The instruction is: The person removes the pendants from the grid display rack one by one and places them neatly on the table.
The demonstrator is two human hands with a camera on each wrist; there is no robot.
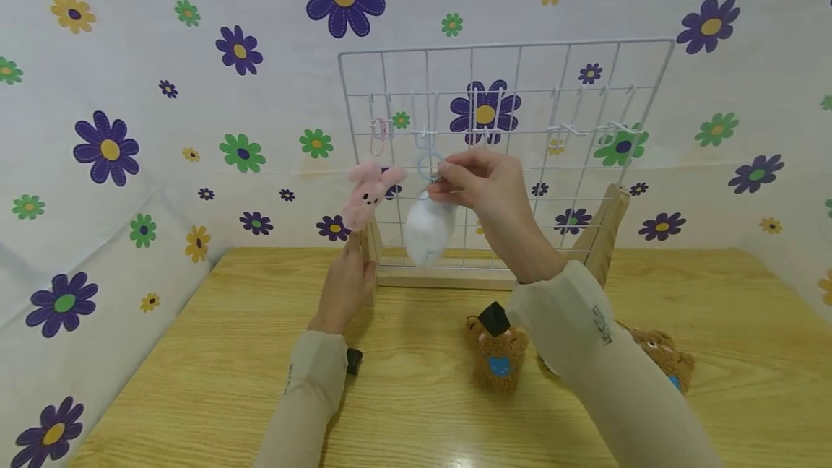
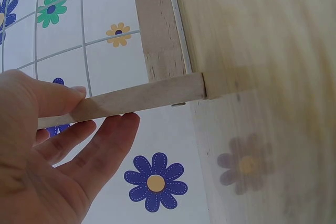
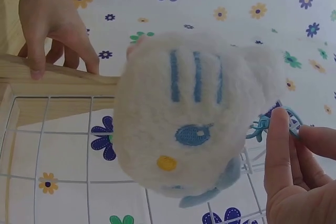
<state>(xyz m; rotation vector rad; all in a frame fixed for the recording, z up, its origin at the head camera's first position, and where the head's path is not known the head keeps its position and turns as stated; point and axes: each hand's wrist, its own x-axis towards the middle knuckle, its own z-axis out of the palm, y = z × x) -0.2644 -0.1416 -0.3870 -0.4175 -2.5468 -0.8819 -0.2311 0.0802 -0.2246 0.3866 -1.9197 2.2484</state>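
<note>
My right hand (image 1: pixel 490 197) pinches the blue ring and clasp of a white plush keychain (image 1: pixel 425 233) in front of a white wire grid rack (image 1: pixel 507 43). In the right wrist view the plush (image 3: pixel 149 98) shows blue stripes, a blue eye and a yellow nose. Its ring stands close to a hook (image 1: pixel 425 137) in the head view; whether they touch I cannot tell. My left hand (image 1: pixel 344 287) holds the rack's wooden side support (image 2: pixel 152 93) between thumb and fingers. A pink bunny plush (image 1: pixel 364 201) hangs by its chain just above that hand.
Several more hooks (image 1: pixel 572 128) line the grid to the right. On the wooden table (image 1: pixel 195 381) lie a brown bear plush with a blue patch (image 1: pixel 499 360) and another brown bear plush (image 1: pixel 669 356), partly behind my right sleeve. Flowered cloth (image 1: pixel 130 237) covers the wall behind.
</note>
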